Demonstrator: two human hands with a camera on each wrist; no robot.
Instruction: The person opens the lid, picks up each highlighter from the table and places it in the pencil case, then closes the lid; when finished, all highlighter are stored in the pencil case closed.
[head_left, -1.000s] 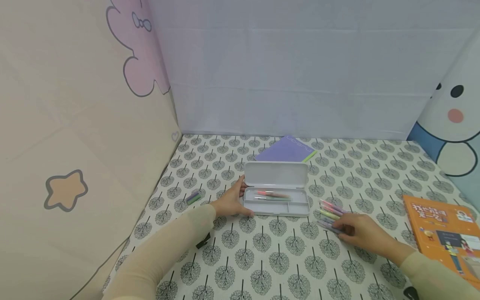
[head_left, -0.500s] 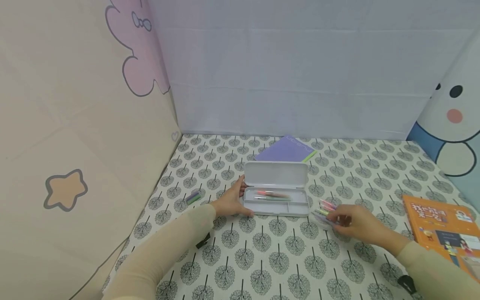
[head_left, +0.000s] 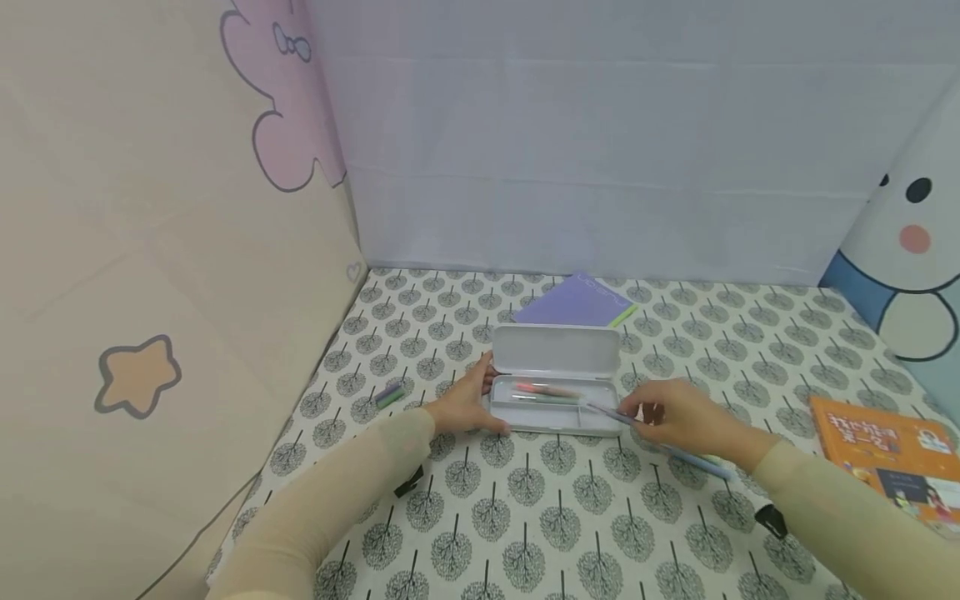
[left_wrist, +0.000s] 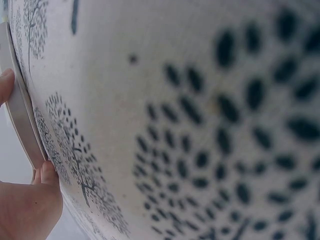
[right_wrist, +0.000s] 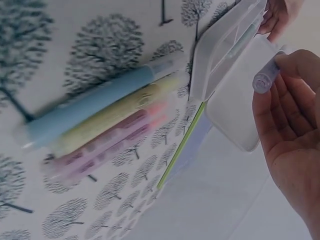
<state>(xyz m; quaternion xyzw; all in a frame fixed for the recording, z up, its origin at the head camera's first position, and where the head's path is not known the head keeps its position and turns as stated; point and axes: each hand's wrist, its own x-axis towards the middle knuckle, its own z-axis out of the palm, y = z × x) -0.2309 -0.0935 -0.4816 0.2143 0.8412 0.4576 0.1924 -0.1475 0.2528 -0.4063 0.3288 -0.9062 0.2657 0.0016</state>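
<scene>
On the table (head_left: 525, 550), an orange book (head_left: 885, 454) lies at the right and a purple notebook (head_left: 573, 302) behind the open case (head_left: 555, 353), whose back compartment holds pens (head_left: 551, 390). The left hand (head_left: 463, 406) grips the case's left end, while the right hand (head_left: 686, 417) pinches a lilac pen (head_left: 611, 413) at the case's right end. A blue pen (right_wrist: 95, 105), a yellow pen (right_wrist: 112, 117) and two pinkish pens (right_wrist: 107, 142) lie right of the case.

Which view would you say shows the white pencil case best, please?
The head view: the pencil case appears nearly whole. The left wrist view has only a strip beside the left hand; the right wrist view shows it slanted, partly hidden.
</scene>
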